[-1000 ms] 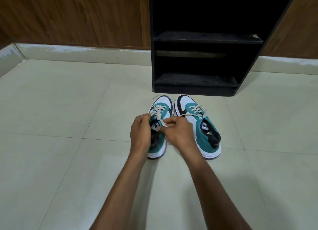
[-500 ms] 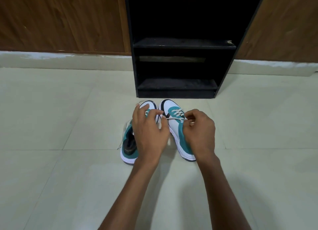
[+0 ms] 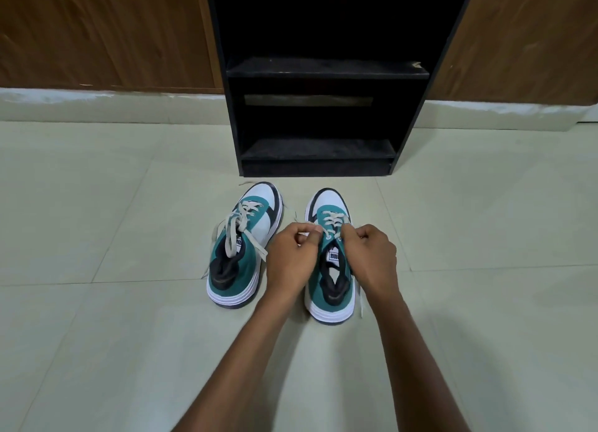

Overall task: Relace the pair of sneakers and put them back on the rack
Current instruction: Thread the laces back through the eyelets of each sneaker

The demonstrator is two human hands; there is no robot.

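Teal-and-white right sneaker (image 3: 330,270) laced on tiled floor (image 3: 97,334).
Left hand (image 3: 293,258) and right hand (image 3: 372,257) each pinch its lace (image 3: 333,221).

Head-worn camera looks forward and down, near the floor (image 3: 97,334).

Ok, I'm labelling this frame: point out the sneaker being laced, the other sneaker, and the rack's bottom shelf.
Sneaker being laced (image 3: 330,291): head view, teal heel collar.
Other sneaker (image 3: 263,196): head view, white toe.
Rack's bottom shelf (image 3: 318,148): head view, bare top surface.
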